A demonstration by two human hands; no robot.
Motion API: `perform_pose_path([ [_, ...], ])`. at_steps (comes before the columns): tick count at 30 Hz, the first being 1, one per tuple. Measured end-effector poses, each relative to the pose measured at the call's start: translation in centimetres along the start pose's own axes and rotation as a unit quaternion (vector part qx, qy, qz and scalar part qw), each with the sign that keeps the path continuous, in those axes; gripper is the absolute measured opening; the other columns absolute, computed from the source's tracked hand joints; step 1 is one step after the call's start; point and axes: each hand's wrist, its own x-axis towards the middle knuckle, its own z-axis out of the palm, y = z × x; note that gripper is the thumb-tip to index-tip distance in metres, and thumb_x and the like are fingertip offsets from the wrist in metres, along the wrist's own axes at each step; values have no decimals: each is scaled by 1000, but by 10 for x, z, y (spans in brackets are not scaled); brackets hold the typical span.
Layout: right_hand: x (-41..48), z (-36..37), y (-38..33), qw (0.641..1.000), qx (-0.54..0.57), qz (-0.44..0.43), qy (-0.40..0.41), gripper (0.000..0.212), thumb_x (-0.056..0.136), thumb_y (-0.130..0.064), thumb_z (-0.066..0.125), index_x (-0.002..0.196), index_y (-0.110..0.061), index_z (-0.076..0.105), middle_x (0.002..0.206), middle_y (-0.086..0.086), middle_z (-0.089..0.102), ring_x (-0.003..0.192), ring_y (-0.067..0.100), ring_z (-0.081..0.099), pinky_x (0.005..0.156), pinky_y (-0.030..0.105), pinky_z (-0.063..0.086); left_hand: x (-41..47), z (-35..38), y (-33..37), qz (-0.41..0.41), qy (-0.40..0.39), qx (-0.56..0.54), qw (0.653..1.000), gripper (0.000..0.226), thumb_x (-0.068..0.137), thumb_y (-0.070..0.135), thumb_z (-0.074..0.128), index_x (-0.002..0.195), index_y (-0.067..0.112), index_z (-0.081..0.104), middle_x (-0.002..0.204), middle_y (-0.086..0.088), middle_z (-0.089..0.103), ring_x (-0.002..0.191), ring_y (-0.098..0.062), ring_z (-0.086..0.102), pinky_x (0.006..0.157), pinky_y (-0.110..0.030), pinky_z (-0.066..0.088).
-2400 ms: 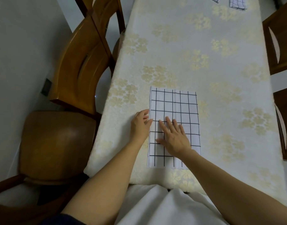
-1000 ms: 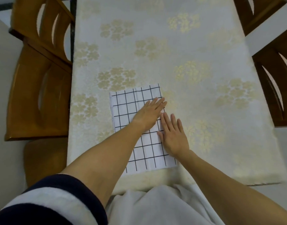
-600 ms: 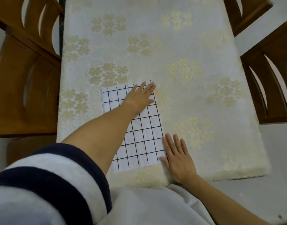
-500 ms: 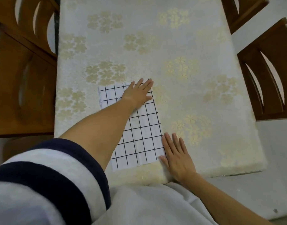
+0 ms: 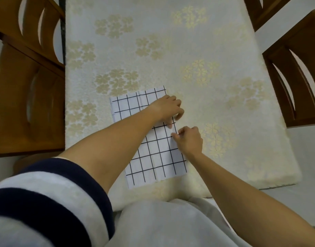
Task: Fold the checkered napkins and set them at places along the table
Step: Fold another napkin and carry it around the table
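Napkin (image 5: 153, 157) lies folded oblong, white with black grid.

The napkin (image 5: 153, 163) was white with a thin black grid. The tablecloth (image 5: 171, 59) was cream with pale gold flower clusters. The left chair (image 5: 28, 104) was honey-brown, the right chair (image 5: 295, 72) darker brown. The near-left sleeve (image 5: 46, 202) was banded navy and white.

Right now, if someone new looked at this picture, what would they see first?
Probably the checkered napkin, white with black lines, lying flat by the table's near edge. Both hands meet at its right edge: the left hand stretches across it and the right hand sits just below, with fingers curled on the border as if pinching it. Underneath spreads a cream tablecloth with gold flowers, with wooden chairs on both sides.
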Motion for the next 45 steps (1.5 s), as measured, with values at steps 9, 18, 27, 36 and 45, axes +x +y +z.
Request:
perform_pose_path([
  [9,40,-49,11,991,100,-70,-54,21,95,-33,67,91,-14,61,79,-1,61,69,13,54,58,23,38,5,-26,-25,-50,-33,-45,997,33,99,39,62,127,20,64,119,-4,68,108,-29,61,88,-35,44],
  [18,147,-136,4,987,-33,-116,-105,26,93,-40,70,80,-17,67,73,0,61,73,16,54,64,27,36,-16,-18,-82,-237,63,-353,903,26,95,41,69,108,18,68,97,2,55,87,-19,52,75,-30,40],
  [27,216,-129,-38,973,-97,-190,90,30,94,-35,67,115,-13,70,126,17,59,118,36,56,99,45,46,-37,20,-109,-374,191,-396,816,22,99,34,64,113,18,69,115,-5,67,102,-22,60,90,-36,48],
  [36,163,-38,-63,909,-158,-385,30,57,108,-35,29,160,-10,21,167,11,17,154,33,12,126,48,10,11,33,-12,-415,245,-226,846,58,110,36,26,162,15,12,170,-1,7,157,-23,0,127,-46,-1],
  [45,206,-82,6,941,-242,-238,5,72,100,-66,2,160,-27,-11,168,-3,-17,154,24,-19,125,47,-8,-21,86,-33,-454,182,-176,854,65,104,59,0,160,30,-14,168,9,-18,155,-19,-16,126,-49,-5],
])
